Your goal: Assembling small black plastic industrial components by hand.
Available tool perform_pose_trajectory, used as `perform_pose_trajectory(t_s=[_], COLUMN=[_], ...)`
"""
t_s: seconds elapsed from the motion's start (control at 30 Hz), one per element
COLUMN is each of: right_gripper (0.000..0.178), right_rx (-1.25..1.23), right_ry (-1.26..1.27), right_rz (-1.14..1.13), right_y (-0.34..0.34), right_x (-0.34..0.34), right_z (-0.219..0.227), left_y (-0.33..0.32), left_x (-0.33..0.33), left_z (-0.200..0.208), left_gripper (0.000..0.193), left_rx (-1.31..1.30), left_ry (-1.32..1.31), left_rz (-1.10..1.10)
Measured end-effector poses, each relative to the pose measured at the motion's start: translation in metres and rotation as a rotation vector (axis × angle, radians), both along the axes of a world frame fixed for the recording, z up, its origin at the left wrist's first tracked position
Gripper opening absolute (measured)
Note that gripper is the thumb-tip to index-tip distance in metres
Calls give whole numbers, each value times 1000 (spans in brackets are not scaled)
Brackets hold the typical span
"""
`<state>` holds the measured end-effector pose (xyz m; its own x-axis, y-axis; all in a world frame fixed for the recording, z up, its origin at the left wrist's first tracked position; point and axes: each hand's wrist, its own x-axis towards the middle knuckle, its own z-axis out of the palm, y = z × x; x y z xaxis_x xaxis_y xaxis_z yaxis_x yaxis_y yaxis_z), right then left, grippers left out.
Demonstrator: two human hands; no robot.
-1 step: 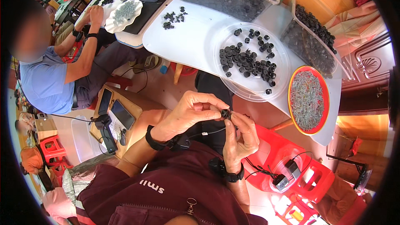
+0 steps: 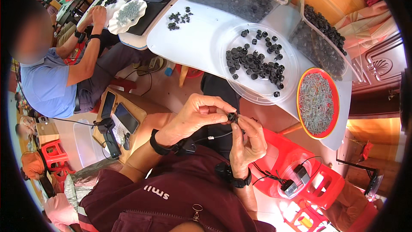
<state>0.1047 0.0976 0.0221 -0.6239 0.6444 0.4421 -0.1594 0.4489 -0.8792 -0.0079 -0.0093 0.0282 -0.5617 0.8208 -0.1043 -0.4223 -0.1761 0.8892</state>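
Observation:
Both hands meet in front of my chest around a small round black plastic part (image 2: 232, 117) with a hollow centre. My left hand (image 2: 199, 114) pinches its left side between thumb and fingertips. From the right and below, the thumb and fingers of my right hand (image 2: 249, 139) also grip it. The fingertips hide much of the part, and I cannot make out whether anything else is held with it. Beyond my hands, many similar black parts (image 2: 253, 63) lie in a round clear plastic tray (image 2: 257, 91) on the white table (image 2: 184, 45).
A red bowl with a yellow rim (image 2: 336, 107) holds thin metal pins or screws (image 2: 317, 103). Clear bins (image 2: 240, 6) of black parts line the table's back. Left sits a co-worker (image 2: 49, 81) beside a white dish (image 2: 115, 25). A red stool (image 2: 274, 146) carries black adapters (image 2: 288, 187).

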Motion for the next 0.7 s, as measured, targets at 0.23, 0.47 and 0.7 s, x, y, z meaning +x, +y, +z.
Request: perform_pose_trajectory(t_s=[0.23, 0.47, 0.7], right_gripper=[18, 21, 25], right_rx=[0, 79, 200], right_ry=[32, 73, 73], right_rz=[-8, -46, -67], right_y=[0, -1, -2], right_x=[1, -1, -3], right_z=[-3, -7, -8], left_y=[2, 3, 2], left_x=[2, 4, 4], left_z=[2, 0, -2], left_gripper=[21, 22, 23], left_rx=[7, -2, 26], left_ry=[-3, 52, 93], left_rz=[-5, 2, 45])
